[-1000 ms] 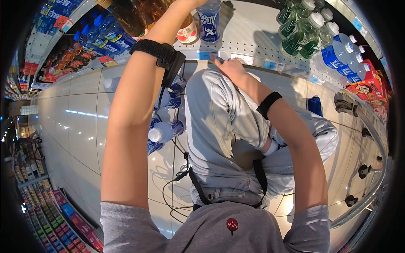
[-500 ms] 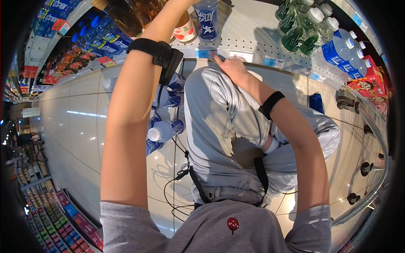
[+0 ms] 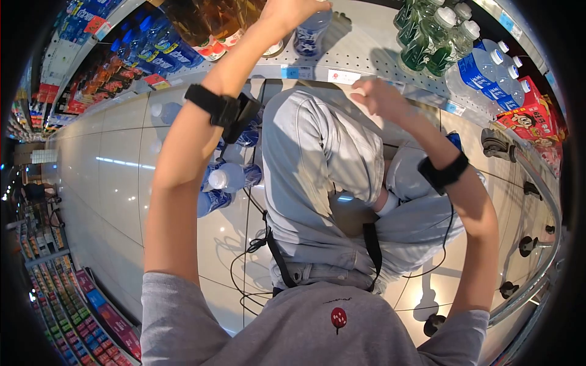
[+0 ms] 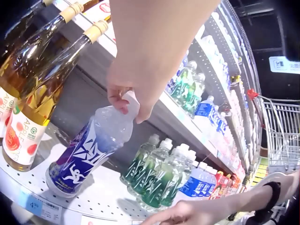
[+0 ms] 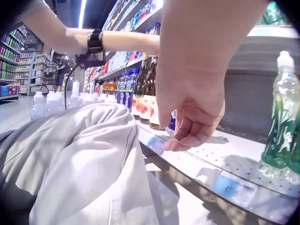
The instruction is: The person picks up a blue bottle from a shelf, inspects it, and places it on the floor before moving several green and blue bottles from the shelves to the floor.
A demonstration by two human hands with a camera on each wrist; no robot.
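Note:
A bottle with a blue-purple label point(image 4: 82, 159) stands tilted on the white perforated shelf point(image 4: 105, 194), beside amber apple-labelled bottles point(image 4: 28, 136). My left hand point(image 4: 133, 89) pinches its white cap from above; in the head view this hand point(image 3: 296, 13) is at the top edge over the same bottle point(image 3: 310, 36). My right hand point(image 3: 384, 100) hangs in the air just in front of the shelf edge, holding nothing. In the right wrist view that hand's point(image 5: 192, 108) fingers are loosely bent above the price-tag strip point(image 5: 190, 164).
Green-labelled bottles point(image 3: 436, 39) and large blue-labelled bottles point(image 3: 488, 73) stand on the shelf to the right. Several blue-labelled bottles point(image 3: 229, 177) are on the floor left of my knee. A metal cart frame point(image 3: 543, 201) is at the right. Cables point(image 3: 241, 262) lie on the floor.
My right hand has lifted off the shelf edge and moved right, its forearm swinging outward. My left hand has shifted right, and the bottle under it now leans.

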